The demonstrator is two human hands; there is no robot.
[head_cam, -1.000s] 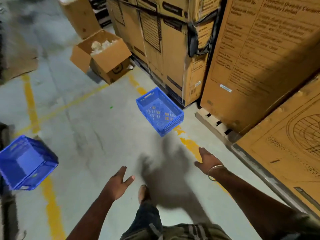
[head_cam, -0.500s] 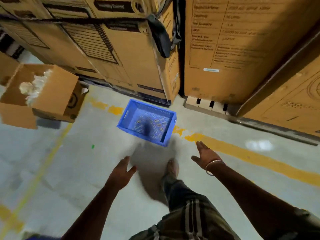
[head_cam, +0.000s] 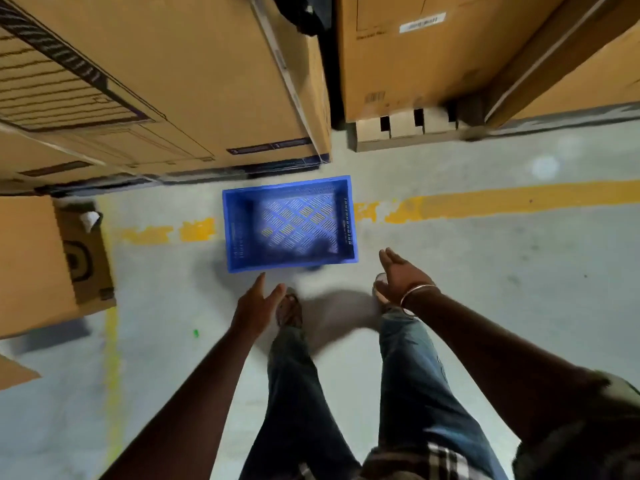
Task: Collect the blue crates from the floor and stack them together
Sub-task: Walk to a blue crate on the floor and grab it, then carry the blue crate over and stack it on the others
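Head view: a blue crate [head_cam: 289, 223] is seen upright on the grey floor [head_cam: 485, 271], set across a worn yellow line [head_cam: 485, 199], its slatted bottom bare. Both hands are held out above the floor, short of the crate and not touching it. The left hand [head_cam: 254, 308] is stretched with fingers straight and thumb spread; its fingertips [head_cam: 260, 277] lie just short of the crate's near wall, and nothing is held. The right hand [head_cam: 401, 275] is likewise spread with fingers extended, a bangle [head_cam: 415, 294] worn at the wrist; its fingertips [head_cam: 385, 252] are placed just beside the crate's near right corner, apart from it, and nothing is held.

Beyond the fingers, past the crate's far wall, a tall stack of large cardboard cartons [head_cam: 173, 81] is stood close behind it. To the right of that stack, across a dark gap, another large carton [head_cam: 415, 64] is raised on a cardboard pallet base [head_cam: 401, 129]. Well to the left of the left fingers, a smaller cardboard box [head_cam: 34, 265] is set on the floor, with a thin yellow line [head_cam: 112, 358] running beside it. Beneath the hands, two sandalled feet are seen on the floor, the left foot [head_cam: 289, 310] just beside the left hand. A small green speck [head_cam: 195, 333] lies left of the left forearm.
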